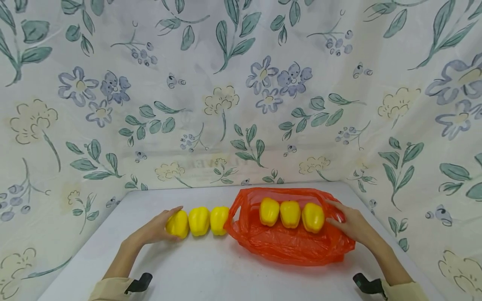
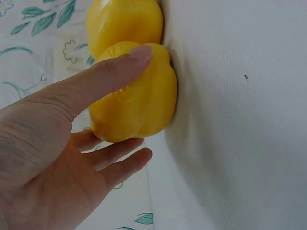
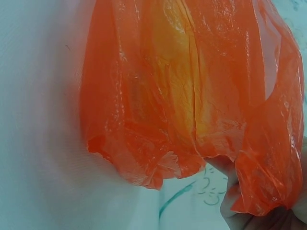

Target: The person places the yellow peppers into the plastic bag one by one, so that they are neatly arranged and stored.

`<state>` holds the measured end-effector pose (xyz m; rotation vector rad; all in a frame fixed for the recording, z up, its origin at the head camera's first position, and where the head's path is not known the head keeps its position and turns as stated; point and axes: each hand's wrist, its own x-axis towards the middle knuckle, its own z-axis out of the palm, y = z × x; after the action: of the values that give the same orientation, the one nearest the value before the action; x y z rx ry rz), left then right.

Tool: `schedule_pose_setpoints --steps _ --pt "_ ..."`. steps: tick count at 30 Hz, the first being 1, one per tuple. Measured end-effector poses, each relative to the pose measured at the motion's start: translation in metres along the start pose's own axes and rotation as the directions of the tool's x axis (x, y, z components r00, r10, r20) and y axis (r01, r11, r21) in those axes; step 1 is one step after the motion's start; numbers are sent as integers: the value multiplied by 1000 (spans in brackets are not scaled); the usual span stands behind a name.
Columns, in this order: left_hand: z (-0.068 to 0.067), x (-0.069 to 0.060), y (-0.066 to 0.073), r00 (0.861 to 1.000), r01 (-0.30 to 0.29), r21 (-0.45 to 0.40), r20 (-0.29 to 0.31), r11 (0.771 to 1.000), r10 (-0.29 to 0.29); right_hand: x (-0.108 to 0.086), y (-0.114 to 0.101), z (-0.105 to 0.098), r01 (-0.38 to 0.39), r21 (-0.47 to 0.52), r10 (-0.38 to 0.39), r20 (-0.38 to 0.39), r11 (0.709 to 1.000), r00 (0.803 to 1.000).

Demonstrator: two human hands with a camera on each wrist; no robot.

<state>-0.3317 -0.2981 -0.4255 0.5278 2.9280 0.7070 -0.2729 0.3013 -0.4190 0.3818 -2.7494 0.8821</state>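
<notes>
Three yellow bell peppers stand in a row at the left of the table; my left hand point(image 1: 159, 228) grips the leftmost pepper point(image 1: 178, 224). In the left wrist view the thumb lies across this bell pepper point(image 2: 144, 105), with the fingers on its far side. Beside it are the middle pepper point(image 1: 199, 221) and another pepper point(image 1: 219, 220) touching the bag's left edge. Inside the spread red plastic bag point(image 1: 278, 251) sit three more yellow peppers point(image 1: 290, 214). My right hand point(image 1: 350, 223) holds the bag's right edge; plastic partly hides its fingers in the right wrist view.
A white table point(image 1: 196, 267) bears everything. Behind it and at both sides hangs a white cloth point(image 1: 188, 138) printed with flowers and leaves. The bag's thin plastic spreads loosely over the right part of the table.
</notes>
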Motion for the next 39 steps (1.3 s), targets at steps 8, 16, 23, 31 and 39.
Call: schedule_pose_setpoints --steps 8,16,23,31,39 --pt "3 -1 -2 1000 11 -19 5 1000 -11 0 0 0 4 -6 -4 2 1000 1000" --pt "5 -3 -2 1000 -5 -13 -10 1000 5 -1 -1 0 4 2 -4 0 1000 1000" --pt "5 -4 0 1000 -8 -20 -23 1000 7 -1 -1 0 35 -12 -35 -16 999 999" --pt "-2 -5 2 996 -44 -4 -83 999 43 -1 0 0 10 -10 -10 -5 1000 1000" --pt "-15 -7 13 991 -40 -14 -130 999 38 0 0 0 12 -13 -12 -10 1000 1000"
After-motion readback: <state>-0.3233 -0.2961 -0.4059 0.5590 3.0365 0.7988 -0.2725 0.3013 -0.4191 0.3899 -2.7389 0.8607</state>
